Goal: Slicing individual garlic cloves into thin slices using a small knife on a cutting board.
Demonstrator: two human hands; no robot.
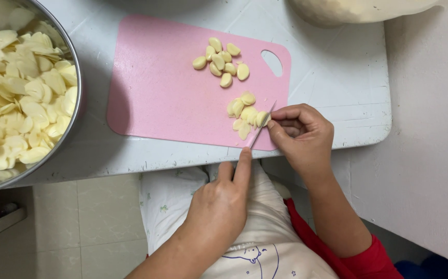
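The left hand [219, 206] is closed around the handle of a small knife [261, 126], its forefinger stretched along the back of the thin blade, which slants up toward the near right corner of the pink cutting board [157, 88]. The right hand [301, 134] curls its fingertips together to pinch a peeled garlic clove [261, 119] right against the blade, just inside the board's near edge. The clove is pale yellow, smooth and glossy. Touching it on the left lies a small heap of garlic slices [242, 116], thin, flat and cream-coloured. Farther up the board, near the oval handle hole [272, 62] at the far right corner, sits a loose cluster of whole peeled cloves [221, 62]. The board rests on a white table [337, 77]. At the table's left edge stands a large metal bowl [74, 103] heaped with garlic slices.
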